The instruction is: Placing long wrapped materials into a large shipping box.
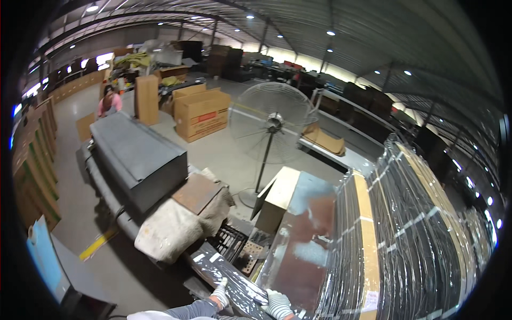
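At the lower middle, a long dark panel bundle wrapped in clear plastic (240, 285) lies slanted in front of me. My left hand (220, 294), in a striped glove, grips its near left edge with the thumb on top. My right hand (278, 305), in a matching glove, is closed over its right side. The undersides of both hands are hidden. Beyond the bundle are a black plastic crate (228, 241) and a perforated tan piece (250, 253). Right of it stands a worn table with a brown and blue-grey top (306, 234).
Plastic-wrapped panels (410, 229) stand stacked at the right. A large grey metal box (138, 160) rests on a bench at left, beside a cloth-covered block (170, 229). Ahead are a pedestal fan (273, 124) and a cardboard box (202, 114). Another person (110, 101) is far left.
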Available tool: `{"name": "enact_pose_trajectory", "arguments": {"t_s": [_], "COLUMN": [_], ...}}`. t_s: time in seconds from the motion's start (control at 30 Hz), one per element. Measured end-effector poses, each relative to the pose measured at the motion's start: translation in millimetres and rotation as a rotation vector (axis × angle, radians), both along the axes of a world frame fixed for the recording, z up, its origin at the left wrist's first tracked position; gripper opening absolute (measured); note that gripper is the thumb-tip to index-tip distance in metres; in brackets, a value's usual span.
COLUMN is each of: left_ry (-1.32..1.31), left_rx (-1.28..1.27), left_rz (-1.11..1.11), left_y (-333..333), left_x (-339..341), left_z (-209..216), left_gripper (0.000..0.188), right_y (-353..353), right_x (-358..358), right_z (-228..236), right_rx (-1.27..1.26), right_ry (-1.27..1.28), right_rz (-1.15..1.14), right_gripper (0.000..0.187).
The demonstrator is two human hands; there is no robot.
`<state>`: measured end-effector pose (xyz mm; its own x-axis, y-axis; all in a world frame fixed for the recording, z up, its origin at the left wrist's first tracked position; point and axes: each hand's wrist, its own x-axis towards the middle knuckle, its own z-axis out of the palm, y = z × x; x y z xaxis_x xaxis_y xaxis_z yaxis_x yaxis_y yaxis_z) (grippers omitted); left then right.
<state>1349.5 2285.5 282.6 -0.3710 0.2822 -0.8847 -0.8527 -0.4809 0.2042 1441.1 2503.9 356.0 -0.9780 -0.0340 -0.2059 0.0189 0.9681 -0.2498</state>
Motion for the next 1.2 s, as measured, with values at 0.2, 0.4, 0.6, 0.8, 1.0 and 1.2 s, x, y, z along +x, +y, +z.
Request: {"name": "enact_pose_trajectory", "arguments": {"t_s": [0.2, 0.4, 0.6, 0.8, 1.0, 1.2], "left_ry": [0.168, 0.362, 0.266, 0.339, 0.427, 0.342], "left_rx": [-0.486, -0.337, 0.040, 0.429, 0.665, 0.682], "left_rz": [0.372, -0.155, -0.919, -0.982, -0.819, -0.673], "left_y": [57, 61, 193, 243, 278, 261], "left_x": [-84, -126, 41, 79, 65, 42], "left_z": [18, -209, -77, 59, 126, 79], "left_gripper": [0.072, 0.061, 0.046, 0.062, 0.072, 0.057], "right_y": [26, 96, 169, 174, 177, 184], "right_x": [-35, 57, 226, 184, 179, 186], "right_z": [101, 149, 118, 138, 134, 72], "right_rx": [0.023, 0.269, 0.504, 0.422, -0.550, 0.221], "right_ry": [0.515, 0.726, 0.565, 0.474, 0.574, 0.543], "right_rz": [-0.185, -0.610, -1.013, -1.051, -1.201, -1.035], "right_gripper": [0.039, 0.069, 0.089, 0.101, 0.056, 0.079]}}
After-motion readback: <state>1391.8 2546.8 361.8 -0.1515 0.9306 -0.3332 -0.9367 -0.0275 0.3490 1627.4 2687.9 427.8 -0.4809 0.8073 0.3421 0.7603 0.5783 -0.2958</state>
